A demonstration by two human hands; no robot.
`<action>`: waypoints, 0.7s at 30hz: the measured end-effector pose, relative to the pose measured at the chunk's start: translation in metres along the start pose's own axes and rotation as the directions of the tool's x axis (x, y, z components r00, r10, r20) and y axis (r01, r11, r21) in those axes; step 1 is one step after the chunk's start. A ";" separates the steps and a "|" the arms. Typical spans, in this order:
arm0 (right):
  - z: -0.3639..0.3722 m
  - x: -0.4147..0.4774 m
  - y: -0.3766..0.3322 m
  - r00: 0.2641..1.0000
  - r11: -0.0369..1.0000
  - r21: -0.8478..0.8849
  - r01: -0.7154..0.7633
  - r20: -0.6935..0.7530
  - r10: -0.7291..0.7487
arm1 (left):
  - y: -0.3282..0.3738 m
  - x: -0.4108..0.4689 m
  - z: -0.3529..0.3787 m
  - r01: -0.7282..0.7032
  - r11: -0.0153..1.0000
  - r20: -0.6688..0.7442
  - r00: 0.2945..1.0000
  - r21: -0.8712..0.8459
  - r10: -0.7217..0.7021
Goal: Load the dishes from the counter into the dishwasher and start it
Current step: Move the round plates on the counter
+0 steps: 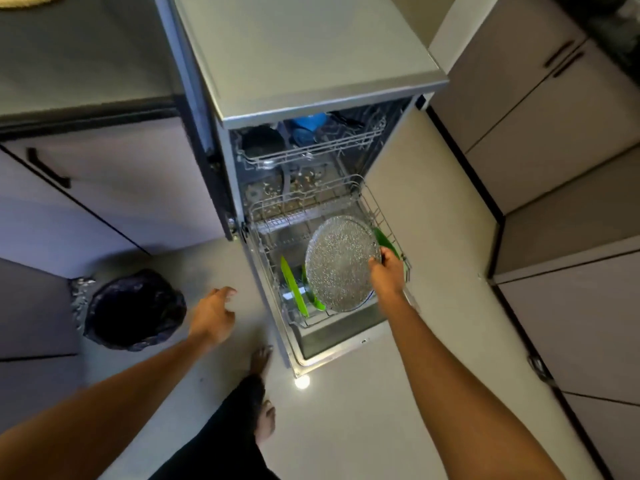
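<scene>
Dishwasher: door open, lower rack pulled out.
Glass plate: tilted on edge over lower rack, gripped at its rim by right hand.
Green plates: standing in lower rack, beside the glass plate.
Left hand: fingers relaxed, holding nothing, above floor near bin.
Upper rack: blue cup, dark bowl.

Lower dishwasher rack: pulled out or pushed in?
Pulled out. The lower rack sits forward of the dishwasher opening, over the lowered door, with green plates standing in it.
</scene>
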State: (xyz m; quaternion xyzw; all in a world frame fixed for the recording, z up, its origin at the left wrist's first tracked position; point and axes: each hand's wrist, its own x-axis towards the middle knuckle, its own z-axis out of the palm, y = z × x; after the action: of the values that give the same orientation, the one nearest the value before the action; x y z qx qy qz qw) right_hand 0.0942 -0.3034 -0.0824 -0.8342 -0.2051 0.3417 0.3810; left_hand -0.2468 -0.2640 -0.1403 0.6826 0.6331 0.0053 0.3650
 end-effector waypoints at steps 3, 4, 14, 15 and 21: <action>-0.007 0.016 0.033 0.999 0.990 -0.132 -0.045 -0.032 0.042 | 0.017 0.013 0.033 0.023 0.998 0.127 0.991 0.055 -0.030; -0.009 0.023 0.039 0.997 0.984 -0.164 -0.064 -0.051 0.057 | 0.022 0.017 0.043 0.031 0.997 0.166 0.985 0.068 -0.042; -0.024 0.092 0.036 0.999 0.948 -0.314 0.047 0.016 -0.044 | 0.086 0.053 0.107 0.029 0.994 0.396 0.915 0.106 -0.069; -0.023 0.098 0.039 0.997 0.944 -0.324 0.071 0.038 -0.062 | 0.091 0.057 0.113 0.023 0.994 0.413 0.908 0.102 -0.064; -0.012 0.146 0.080 0.981 0.935 -0.314 0.167 0.146 -0.127 | 0.117 0.088 0.170 0.064 0.989 0.438 0.892 0.130 -0.115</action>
State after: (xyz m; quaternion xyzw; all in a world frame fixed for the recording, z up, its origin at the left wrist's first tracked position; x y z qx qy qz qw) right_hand 0.2092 -0.2708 -0.1991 -0.8450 -0.3437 0.3248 0.2497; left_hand -0.0492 -0.2631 -0.2456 0.6550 0.5633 -0.2029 0.4610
